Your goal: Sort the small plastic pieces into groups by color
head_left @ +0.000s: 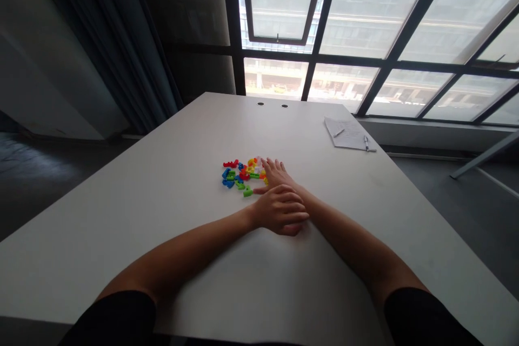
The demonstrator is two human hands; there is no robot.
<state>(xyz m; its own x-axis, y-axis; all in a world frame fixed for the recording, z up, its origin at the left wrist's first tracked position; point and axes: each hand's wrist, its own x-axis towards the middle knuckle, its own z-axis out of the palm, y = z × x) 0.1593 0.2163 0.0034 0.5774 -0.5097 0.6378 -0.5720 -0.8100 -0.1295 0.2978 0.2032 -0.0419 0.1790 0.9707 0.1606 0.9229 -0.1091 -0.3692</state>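
Head view: your right hand (276, 174) lies flat on the counter (162, 189), palm down, its grip spread wide with the fingers (272, 164) stretched out and holding nothing. The fingertips reach into the near edge of a small heap of coloured plastic blocks (242, 174), touching the yellow and red pieces on that side; the thumb points towards a green block (247, 191) that sits just apart from the heap.

Your left hand (280, 210) crosses over and rests on your right wrist. Its grip is loosely curled, fingers bent across the wrist, and it holds none of the blocks. Both forearms run back towards you in a narrow V, bare to the elbows, where black sleeves (421, 316) begin.

The blocks lie straight ahead of the right fingertips and a little to their left: red, blue, green, yellow and orange pieces packed close together, too small to tell their shapes apart.

Well beyond your right hand and off to its right, a sheet of paper (347, 133) lies near the far edge of the counter with two pens (366, 142) on it. There is faint writing on the sheet, but it is too small to read. Behind the counter stands a large window (365, 11) with dark frames, and a dark curtain (121, 38) hangs far to the left of your hands.
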